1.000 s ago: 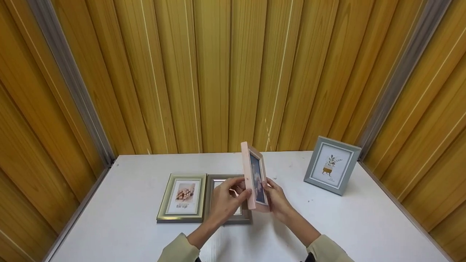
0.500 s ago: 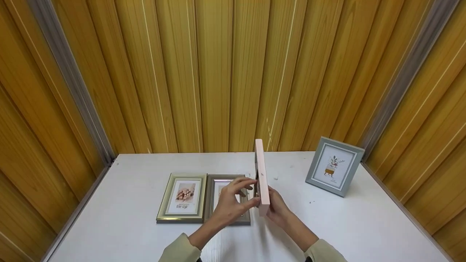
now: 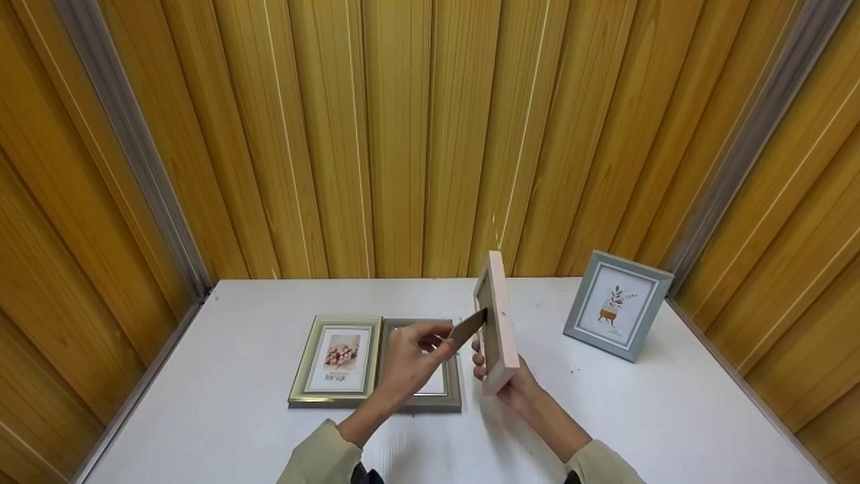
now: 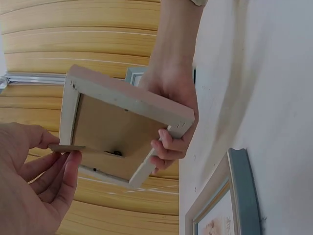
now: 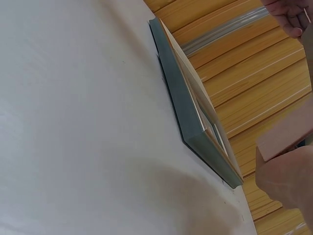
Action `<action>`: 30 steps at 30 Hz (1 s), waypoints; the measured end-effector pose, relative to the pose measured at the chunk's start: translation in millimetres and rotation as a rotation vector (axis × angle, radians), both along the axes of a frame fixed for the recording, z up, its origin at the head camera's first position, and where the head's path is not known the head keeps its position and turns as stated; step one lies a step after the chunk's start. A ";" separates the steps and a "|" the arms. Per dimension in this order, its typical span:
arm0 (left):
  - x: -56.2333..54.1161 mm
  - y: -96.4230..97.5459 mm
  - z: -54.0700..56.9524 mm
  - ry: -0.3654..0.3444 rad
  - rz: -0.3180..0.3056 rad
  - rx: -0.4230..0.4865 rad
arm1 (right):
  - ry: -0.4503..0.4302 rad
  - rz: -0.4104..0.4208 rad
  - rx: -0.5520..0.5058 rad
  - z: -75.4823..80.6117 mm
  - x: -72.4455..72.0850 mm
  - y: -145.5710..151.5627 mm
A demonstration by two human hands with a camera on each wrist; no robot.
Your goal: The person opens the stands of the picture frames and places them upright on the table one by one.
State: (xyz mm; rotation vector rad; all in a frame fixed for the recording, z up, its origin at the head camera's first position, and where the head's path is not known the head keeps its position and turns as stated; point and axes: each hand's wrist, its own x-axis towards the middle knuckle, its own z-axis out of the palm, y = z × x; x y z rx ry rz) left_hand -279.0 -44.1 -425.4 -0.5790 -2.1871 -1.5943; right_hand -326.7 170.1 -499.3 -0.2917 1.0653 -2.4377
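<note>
A pink picture frame (image 3: 502,323) is held upright off the table, its brown back panel (image 4: 105,127) turned toward the left. My right hand (image 3: 521,390) grips its lower edge, fingers curled round onto the back in the left wrist view. Between thumb and fingers my left hand (image 3: 416,359) pinches the free end of the stand leg (image 3: 468,328), which is swung out from the back panel. In the right wrist view the pink frame (image 5: 288,129) shows only in part, with the right hand (image 5: 288,178) below it.
On the white table (image 3: 222,376) a gold-edged frame (image 3: 336,363) lies flat, touching a grey-brown frame (image 3: 443,396) partly hidden by my left hand. A grey-green frame (image 3: 618,306) stands upright at the right. Wood-patterned walls (image 3: 390,134) enclose the back and sides.
The pink frame has turned from showing its picture to showing its back, and shifted slightly right. My left hand has moved from its edge and swung out the stand leg.
</note>
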 end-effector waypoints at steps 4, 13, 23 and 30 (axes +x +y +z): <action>-5.8 -5.8 0.7 0.004 0.062 -0.021 | -0.006 0.039 -0.061 2.5 1.1 4.6; -6.6 -5.8 -3.8 0.012 0.103 -0.076 | -0.058 -0.038 0.038 0.7 -1.9 7.7; -3.9 11.0 5.2 0.082 0.200 -0.145 | -0.114 -0.363 0.322 -0.7 -14.8 4.4; -3.4 20.2 5.9 -0.051 0.138 -0.085 | -0.026 -0.424 0.445 7.2 -12.3 8.3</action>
